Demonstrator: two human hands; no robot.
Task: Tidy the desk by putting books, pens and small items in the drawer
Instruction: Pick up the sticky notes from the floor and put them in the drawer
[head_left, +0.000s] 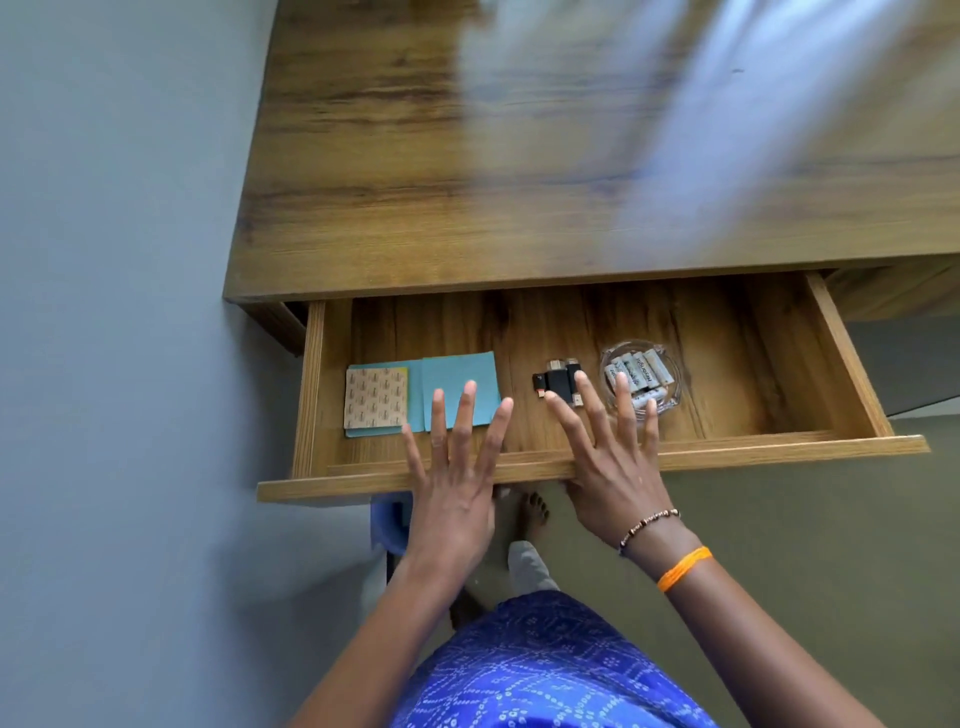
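Note:
The wooden drawer (727, 448) stands pulled out under the desk top (395, 171). Inside at the left lie blue paper pads (462, 379) and a tan patterned pad (375, 397). Near the middle sits a cluster of black USB sticks (558, 382). To its right a clear glass dish (670, 387) holds several small white items. My left hand (457, 467) hovers flat, fingers spread, over the drawer's front edge and the blue pads. My right hand (613, 457) is spread flat too, its fingertips over the USB sticks and the dish. Neither hand holds anything.
A grey wall (114, 312) runs along the left of the desk. Below the drawer front are the floor (810, 519), my bare foot (530, 512) and blue patterned clothing (545, 670). The drawer's right part is bare wood.

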